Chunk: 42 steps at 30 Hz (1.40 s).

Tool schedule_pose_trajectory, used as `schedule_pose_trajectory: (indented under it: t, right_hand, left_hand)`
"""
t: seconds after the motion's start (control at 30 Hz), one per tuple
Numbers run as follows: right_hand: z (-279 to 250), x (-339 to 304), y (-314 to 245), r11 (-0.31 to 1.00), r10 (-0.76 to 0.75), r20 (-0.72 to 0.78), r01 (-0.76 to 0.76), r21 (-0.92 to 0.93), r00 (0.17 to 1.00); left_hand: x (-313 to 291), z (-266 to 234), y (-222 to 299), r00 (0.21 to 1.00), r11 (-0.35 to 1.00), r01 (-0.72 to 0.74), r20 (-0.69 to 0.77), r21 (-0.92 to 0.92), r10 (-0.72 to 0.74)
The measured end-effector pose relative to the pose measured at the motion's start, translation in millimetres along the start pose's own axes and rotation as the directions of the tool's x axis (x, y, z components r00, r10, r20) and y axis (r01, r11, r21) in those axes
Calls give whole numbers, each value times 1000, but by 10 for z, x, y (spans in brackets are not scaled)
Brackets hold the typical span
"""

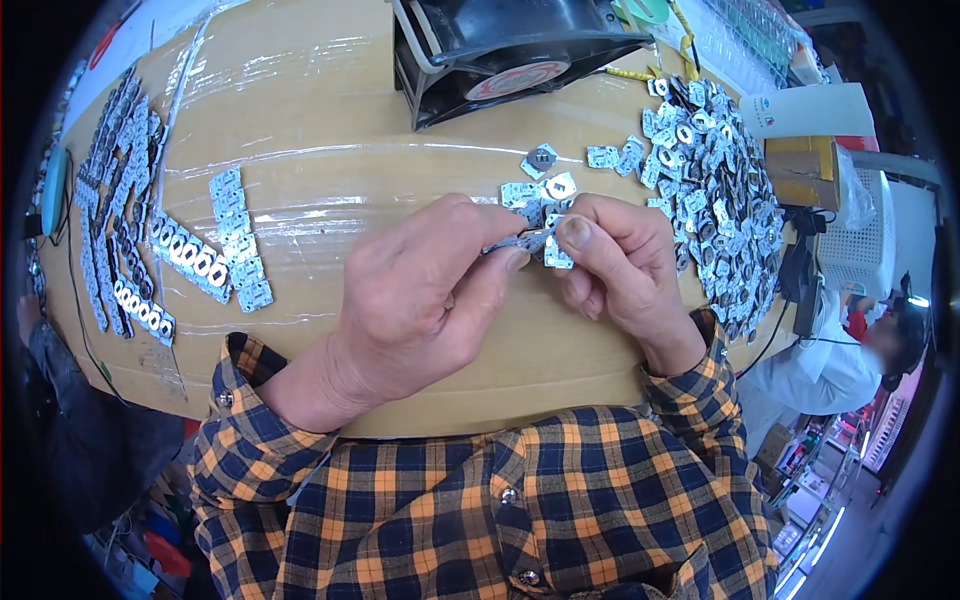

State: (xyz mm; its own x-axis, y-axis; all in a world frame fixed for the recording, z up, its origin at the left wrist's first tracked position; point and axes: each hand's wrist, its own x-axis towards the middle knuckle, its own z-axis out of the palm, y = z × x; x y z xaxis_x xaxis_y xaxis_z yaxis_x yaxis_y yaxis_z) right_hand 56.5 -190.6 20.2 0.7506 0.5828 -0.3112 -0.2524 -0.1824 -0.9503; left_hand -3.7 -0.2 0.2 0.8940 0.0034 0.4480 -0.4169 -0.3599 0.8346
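Over the middle of the table, my left hand (420,285) pinches a small circuit board (516,243) between thumb and fingertips. My right hand (630,265) closes on the right end of the same board, its thumb pressing from above. Fingers hide most of this piece. Just beyond the fingertips lie several loose small boards (519,194), pale blue-white, one bearing a round metal ring. A little farther off rests a single board (540,160) with a dark round part on it.
A large pile of small boards (715,190) covers the table's right side. Joined board strips (240,240) lie at left, beside stacked rows (110,200). A black fan (520,60) stands at the back. At far right are a white basket (865,225) and another person (825,365).
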Motion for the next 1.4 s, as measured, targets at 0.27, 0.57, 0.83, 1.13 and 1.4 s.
schedule_pose_trajectory:
  t: [0.27, 0.57, 0.83, 1.13, 1.4]
  right_hand:
    - [-11, 59, 97, 988, -9, 60, 0, 154, 998]
    - [-16, 73, 102, 873, 4, 152, -77, 481, 988]
    - [-6, 44, 85, 952, 32, 62, -50, 303, 998]
    - [3, 62, 9, 995, -87, -109, 82, -57, 990]
    - [-176, 48, 52, 663, -537, -139, 314, -679, 832]
  left_hand:
    - [-23, 21, -28, 998, 998, -55, -36, -2, 55]
    - [-5, -34, -16, 999, 1000, -17, -34, 11, 17]
    - [18, 36, 3, 997, 1000, -8, -74, -23, 6]
    - [71, 44, 123, 925, 964, -255, 311, 76, 220]
    - [19, 73, 53, 836, 704, 547, 260, -452, -482]
